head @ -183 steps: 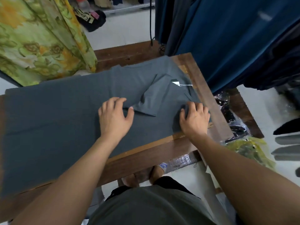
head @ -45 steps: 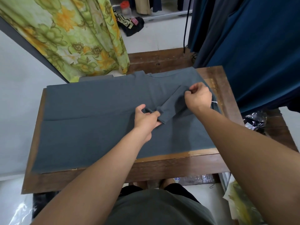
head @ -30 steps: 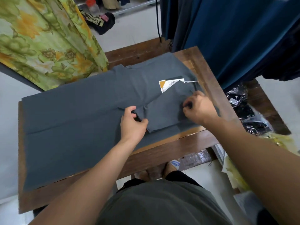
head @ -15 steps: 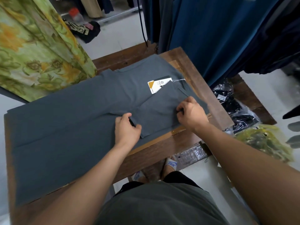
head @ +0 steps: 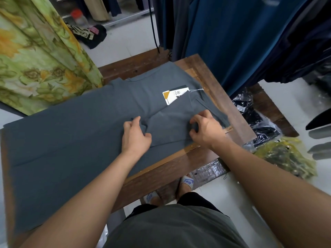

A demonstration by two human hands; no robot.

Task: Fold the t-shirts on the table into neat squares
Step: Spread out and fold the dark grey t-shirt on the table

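A dark grey t-shirt [head: 75,140] lies spread across the wooden table [head: 238,120], its collar end toward the right. One sleeve [head: 168,126] is folded flat onto the body near the front right edge. My left hand [head: 137,136] pinches the sleeve's left edge. My right hand [head: 206,129] pinches the fabric at the sleeve's right side by the shoulder. A white and orange hang tag [head: 174,94] lies on the shirt beyond the sleeve.
A green floral curtain [head: 35,56] hangs at the back left. Dark blue garments [head: 241,36] hang at the back right. Plastic-wrapped clothes [head: 259,120] and a yellow bag [head: 286,158] lie on the floor at the right.
Both hands turned the sleeve over from the collar area toward the front edge and laid it flat. The hang tag came into full view.
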